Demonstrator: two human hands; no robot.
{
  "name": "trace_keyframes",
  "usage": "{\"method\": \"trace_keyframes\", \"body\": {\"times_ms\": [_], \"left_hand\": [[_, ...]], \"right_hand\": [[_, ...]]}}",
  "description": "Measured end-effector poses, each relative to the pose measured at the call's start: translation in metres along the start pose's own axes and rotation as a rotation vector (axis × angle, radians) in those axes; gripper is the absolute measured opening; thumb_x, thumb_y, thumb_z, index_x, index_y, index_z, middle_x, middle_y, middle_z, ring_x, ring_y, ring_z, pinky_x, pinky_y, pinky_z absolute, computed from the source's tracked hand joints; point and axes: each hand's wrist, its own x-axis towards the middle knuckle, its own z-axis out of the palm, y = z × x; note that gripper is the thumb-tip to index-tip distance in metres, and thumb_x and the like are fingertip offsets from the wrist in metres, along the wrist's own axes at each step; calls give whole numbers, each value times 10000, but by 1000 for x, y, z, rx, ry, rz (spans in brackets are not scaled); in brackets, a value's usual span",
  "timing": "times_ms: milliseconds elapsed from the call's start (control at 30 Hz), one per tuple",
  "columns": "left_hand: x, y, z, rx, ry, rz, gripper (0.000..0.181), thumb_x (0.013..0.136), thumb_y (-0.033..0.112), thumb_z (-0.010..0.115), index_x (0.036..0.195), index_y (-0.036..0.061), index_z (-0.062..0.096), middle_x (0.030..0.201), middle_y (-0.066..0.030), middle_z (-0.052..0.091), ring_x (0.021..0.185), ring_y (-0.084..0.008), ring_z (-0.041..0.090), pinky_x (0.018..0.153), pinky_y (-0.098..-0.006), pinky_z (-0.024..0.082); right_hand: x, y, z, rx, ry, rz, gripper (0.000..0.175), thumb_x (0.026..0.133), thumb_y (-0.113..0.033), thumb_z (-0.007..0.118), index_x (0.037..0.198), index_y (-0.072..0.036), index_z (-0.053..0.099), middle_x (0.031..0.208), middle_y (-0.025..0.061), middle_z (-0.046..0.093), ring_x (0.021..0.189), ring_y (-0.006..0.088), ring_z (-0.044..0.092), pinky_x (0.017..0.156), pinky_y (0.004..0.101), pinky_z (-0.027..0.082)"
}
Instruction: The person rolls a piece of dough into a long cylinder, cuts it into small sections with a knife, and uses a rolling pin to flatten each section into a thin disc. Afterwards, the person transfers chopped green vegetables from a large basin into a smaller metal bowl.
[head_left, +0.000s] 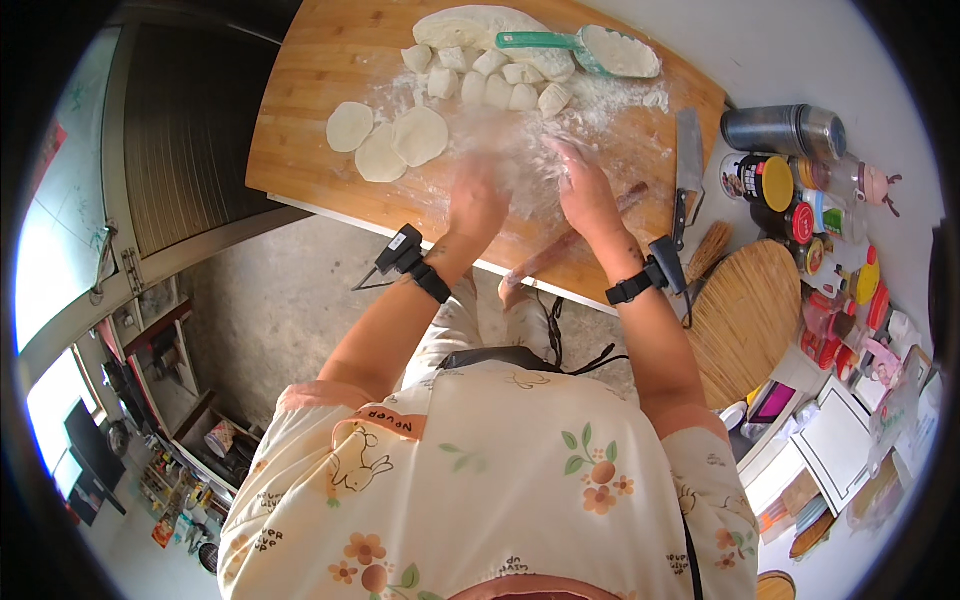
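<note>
My left hand (480, 196) is over the floury middle of the wooden board (300, 82), its fingers lost in motion blur. To its right my right hand (583, 184) has its floury fingers stretched out, and no object shows in it. A rolling pin (545, 255) lies slantwise, partly behind my right wrist. Three flat dough rounds (420, 136) overlap to the left of my hands. Beyond them, several cut dough pieces (497, 91) sit in rows against a large dough mass (480, 26). A green scoop (536, 40) of flour rests at the far right, its handle across the dough.
A cleaver (688, 150) lies along the board's right edge. Past that edge are a metal thermos (780, 131), several jars (776, 184), a small straw brush (709, 247) and a round slatted mat (746, 322). Concrete floor (300, 277) shows at the left.
</note>
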Motion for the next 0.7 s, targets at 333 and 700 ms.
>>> {"method": "trace_keyframes", "body": {"times_ms": [333, 700], "left_hand": [[24, 24, 25, 215, -102, 301, 748, 823, 268, 758, 1431, 0, 416, 1499, -205, 405, 1409, -383, 349, 1142, -481, 333], [9, -1, 12, 70, -182, 117, 382, 802, 160, 770, 1116, 52, 581, 1188, -193, 608, 1048, -395, 602, 863, -435, 506]], "right_hand": [[-78, 16, 5, -528, 34, 57, 447, 919, -155, 600, 1341, -33, 520, 1440, 145, 480, 1368, 302, 412, 1171, 504, 258], [-92, 22, 1, -485, 54, 228, 468, 896, -274, 669, 1292, -64, 536, 1494, 174, 425, 1349, 362, 407, 1141, 543, 278]]}}
